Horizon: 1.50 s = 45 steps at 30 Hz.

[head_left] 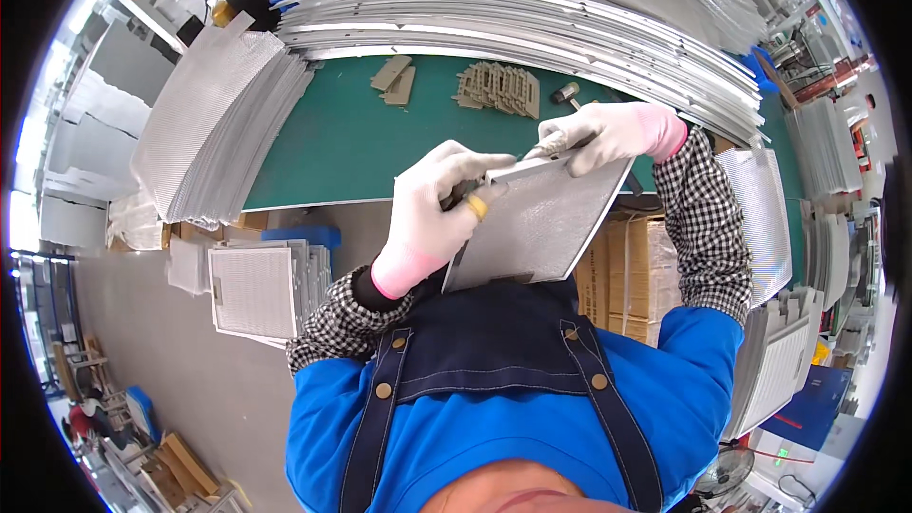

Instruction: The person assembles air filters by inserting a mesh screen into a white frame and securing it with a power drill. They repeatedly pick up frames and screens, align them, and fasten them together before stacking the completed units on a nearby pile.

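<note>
In white gloves with pink cuffs, both my hands are at the upper edge of a framed mesh panel (546, 228), which tilts in front of my apron. My left hand (429, 209) grips the panel's upper left corner, with yellow tape around one fingertip. Closed around the top edge further right is my right hand (608, 136), its fingers near the metal frame strip. Whether a small part sits between those fingers I cannot make out. Beyond the panel, several beige plastic pieces (499, 88) stand in a row on the green table (332, 147), with a few more beige plates (394, 79) to their left.
Long metal frame strips (532, 28) lie across the back of the table. A tall stack of mesh sheets (214, 119) stands at its left end. Finished-looking framed panels (255, 292) lean low on the left. Cardboard boxes (638, 271) sit under the table; a hammer-like tool (567, 93) lies behind my right hand.
</note>
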Motion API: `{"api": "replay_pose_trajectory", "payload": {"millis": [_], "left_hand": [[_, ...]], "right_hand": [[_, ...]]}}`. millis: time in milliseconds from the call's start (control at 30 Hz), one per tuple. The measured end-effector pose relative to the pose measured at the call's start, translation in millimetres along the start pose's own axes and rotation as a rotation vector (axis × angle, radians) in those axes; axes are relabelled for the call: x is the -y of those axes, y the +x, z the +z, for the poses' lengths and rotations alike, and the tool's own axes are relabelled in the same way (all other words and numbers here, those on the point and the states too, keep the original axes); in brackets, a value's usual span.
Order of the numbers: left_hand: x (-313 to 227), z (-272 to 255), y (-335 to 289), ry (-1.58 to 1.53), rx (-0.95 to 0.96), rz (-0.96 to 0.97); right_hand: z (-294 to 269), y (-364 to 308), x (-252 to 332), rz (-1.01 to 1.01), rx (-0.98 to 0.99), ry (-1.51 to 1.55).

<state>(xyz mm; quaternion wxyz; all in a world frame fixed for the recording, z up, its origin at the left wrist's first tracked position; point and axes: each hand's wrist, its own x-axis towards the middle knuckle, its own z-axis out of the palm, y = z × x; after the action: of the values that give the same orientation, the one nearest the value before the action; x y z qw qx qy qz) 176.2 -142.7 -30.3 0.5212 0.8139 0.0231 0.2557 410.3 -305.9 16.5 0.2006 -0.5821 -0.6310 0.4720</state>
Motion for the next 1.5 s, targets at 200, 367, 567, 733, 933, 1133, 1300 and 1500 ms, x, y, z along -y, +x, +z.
{"api": "replay_pose_trajectory", "payload": {"millis": [200, 367, 567, 733, 933, 1133, 1300, 1500], "left_hand": [[-0.4, -15.0, -8.7, 0.122, -0.013, -0.079], [16.1, -20.6, -9.4, 0.041, -0.229, -0.231], [58.0, -13.0, 10.7, 0.365, -0.184, 0.070], [51.8, -13.9, 15.8, 0.427, -0.134, 0.053], [75.0, -32.2, 9.4, -0.284, 0.024, -0.351], [66.0, 2.6, -3.8, -0.534, -0.142, -0.455], [26.0, 16.8, 28.2, 0.082, -0.347, -0.037], [-64.3, -50.5, 108.6, 0.571, -0.009, 0.417]], "right_hand": [[2.6, 13.8, 0.9, 0.034, -0.041, -0.176], [8.5, 44.0, 4.6, 0.006, -0.238, -0.488], [18.1, 71.1, -38.9, 0.029, -0.472, -0.648], [49.6, 71.3, -14.9, 0.125, -0.812, -0.892], [59.9, 71.6, -20.9, -0.094, -0.832, -1.040], [78.7, 58.8, 0.5, -0.007, -0.710, -1.128], [60.9, 26.5, 32.7, 0.018, -0.790, -0.708], [2.2, -65.8, -15.5, 0.004, -0.919, -0.221]]}}
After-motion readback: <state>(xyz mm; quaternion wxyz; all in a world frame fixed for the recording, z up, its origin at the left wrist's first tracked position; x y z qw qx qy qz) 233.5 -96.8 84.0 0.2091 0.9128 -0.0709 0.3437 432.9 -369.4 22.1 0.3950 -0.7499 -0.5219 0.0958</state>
